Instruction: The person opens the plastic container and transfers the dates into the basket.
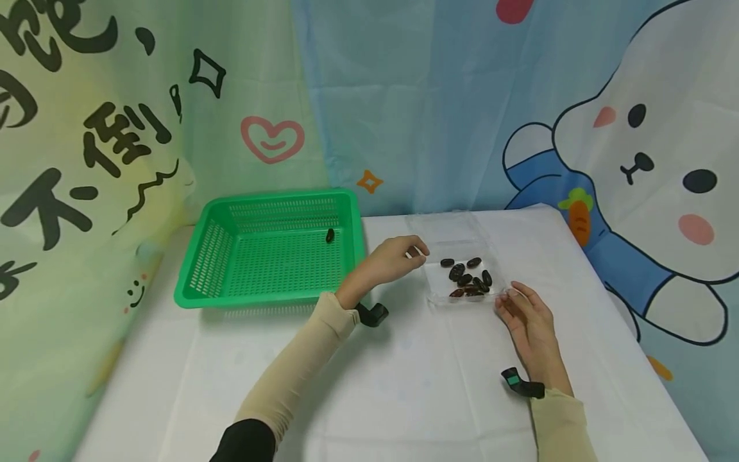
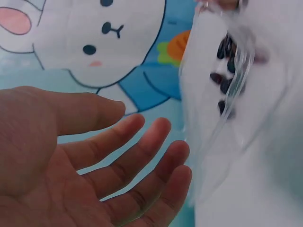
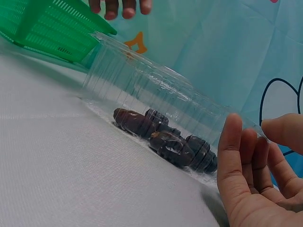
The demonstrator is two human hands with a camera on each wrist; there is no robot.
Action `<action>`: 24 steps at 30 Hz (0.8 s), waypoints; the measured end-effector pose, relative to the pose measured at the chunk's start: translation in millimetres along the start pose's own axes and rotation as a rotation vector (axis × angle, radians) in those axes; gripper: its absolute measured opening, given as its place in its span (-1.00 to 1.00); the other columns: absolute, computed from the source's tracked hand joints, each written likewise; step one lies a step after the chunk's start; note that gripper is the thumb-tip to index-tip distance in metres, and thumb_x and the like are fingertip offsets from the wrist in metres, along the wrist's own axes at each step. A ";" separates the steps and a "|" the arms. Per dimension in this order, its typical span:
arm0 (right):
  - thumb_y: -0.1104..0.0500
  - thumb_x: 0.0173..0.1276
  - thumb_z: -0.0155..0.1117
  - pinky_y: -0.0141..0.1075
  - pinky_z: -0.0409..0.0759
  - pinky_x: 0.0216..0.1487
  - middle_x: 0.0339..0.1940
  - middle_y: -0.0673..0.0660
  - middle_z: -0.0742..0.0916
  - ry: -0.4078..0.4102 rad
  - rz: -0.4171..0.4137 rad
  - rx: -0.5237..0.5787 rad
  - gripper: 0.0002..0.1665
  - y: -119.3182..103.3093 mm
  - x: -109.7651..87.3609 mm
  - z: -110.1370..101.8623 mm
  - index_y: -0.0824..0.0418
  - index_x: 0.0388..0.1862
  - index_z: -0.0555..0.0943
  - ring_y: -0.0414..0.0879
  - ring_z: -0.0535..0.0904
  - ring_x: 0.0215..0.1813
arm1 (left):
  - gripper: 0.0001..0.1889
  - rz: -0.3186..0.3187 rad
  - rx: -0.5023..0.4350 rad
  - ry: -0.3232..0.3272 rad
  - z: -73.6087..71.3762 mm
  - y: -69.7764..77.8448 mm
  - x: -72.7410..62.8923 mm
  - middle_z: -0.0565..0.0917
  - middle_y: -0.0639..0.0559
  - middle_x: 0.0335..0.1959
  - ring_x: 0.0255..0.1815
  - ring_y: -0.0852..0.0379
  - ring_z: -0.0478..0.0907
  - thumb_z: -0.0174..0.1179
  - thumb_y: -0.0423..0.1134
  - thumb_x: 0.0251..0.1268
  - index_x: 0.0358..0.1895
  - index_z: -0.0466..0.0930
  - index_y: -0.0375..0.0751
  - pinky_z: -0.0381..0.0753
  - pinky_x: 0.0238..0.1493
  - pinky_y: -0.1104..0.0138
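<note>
A clear plastic box (image 1: 434,290) stands on the white table with its lid (image 1: 441,226) folded back. Inside lie several dark brown, segmented pieces that look like insect pupae (image 1: 457,272); their ringed bodies show in the right wrist view, where the pupae (image 3: 173,149) sit behind the wall. My right hand (image 1: 531,327) pinches the box's front right corner between thumb and fingers. By the box's left edge hovers my left hand (image 1: 392,260), fingers loosely bent and holding nothing. One more dark pupa (image 1: 330,235) is in the green basket (image 1: 193,273).
The perforated green basket stands left of the box, close to my left forearm. A printed curtain (image 1: 416,128) hangs behind the table (image 1: 404,385). Black bands (image 1: 372,315) sit at both wrists.
</note>
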State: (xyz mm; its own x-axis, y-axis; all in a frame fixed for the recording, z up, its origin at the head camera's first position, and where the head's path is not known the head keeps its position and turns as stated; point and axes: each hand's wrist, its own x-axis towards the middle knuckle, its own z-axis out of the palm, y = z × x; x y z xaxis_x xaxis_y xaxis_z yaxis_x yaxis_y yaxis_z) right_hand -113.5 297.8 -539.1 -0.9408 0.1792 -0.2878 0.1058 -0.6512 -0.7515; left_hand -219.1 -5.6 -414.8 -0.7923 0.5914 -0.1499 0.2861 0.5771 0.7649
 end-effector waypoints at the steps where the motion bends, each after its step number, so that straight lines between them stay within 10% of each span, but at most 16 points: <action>1: 0.31 0.53 0.28 -0.37 0.74 0.10 -0.07 0.06 0.69 -0.004 -0.003 0.001 -0.52 -0.4 -0.2 -0.3 0.18 0.37 0.49 -0.17 0.66 0.00 | -0.74 0.008 -0.013 -0.004 4.4 0.8 3.7 0.71 -0.11 0.13 0.12 0.00 0.65 0.08 -0.18 0.65 0.21 0.63 -0.13 0.63 0.02 0.25; 13: 0.32 0.55 0.24 -0.38 0.73 0.10 -0.06 0.06 0.67 -0.033 -0.024 -0.019 -0.58 -1.3 -1.1 -0.7 0.21 0.33 0.49 -0.17 0.65 0.00 | -0.72 -0.037 -0.143 -0.008 42.9 13.1 43.2 0.74 -0.10 0.01 -0.08 0.07 0.68 0.25 -0.29 0.50 0.19 0.65 -0.21 0.60 -0.14 0.37; 24: 0.33 0.53 0.27 -0.37 0.73 0.12 -0.05 0.06 0.67 -0.024 0.007 0.000 -0.53 -2.3 -0.8 -1.8 0.20 0.36 0.48 -0.18 0.66 0.00 | -0.56 -0.050 0.068 -0.033 72.8 10.1 72.2 0.70 -0.19 0.24 0.18 -0.06 0.68 0.29 -0.35 0.44 0.35 0.57 -0.23 0.68 -0.06 0.33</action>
State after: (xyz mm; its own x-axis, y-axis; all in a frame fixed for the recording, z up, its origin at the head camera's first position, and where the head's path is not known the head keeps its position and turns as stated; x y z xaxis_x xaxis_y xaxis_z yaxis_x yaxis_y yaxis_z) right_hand -112.4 300.4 -538.2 -0.9473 0.1571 -0.2790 0.1126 -0.6523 -0.7496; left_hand -234.2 84.0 -463.5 -0.7885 0.5788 -0.2081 0.2837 0.6425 0.7118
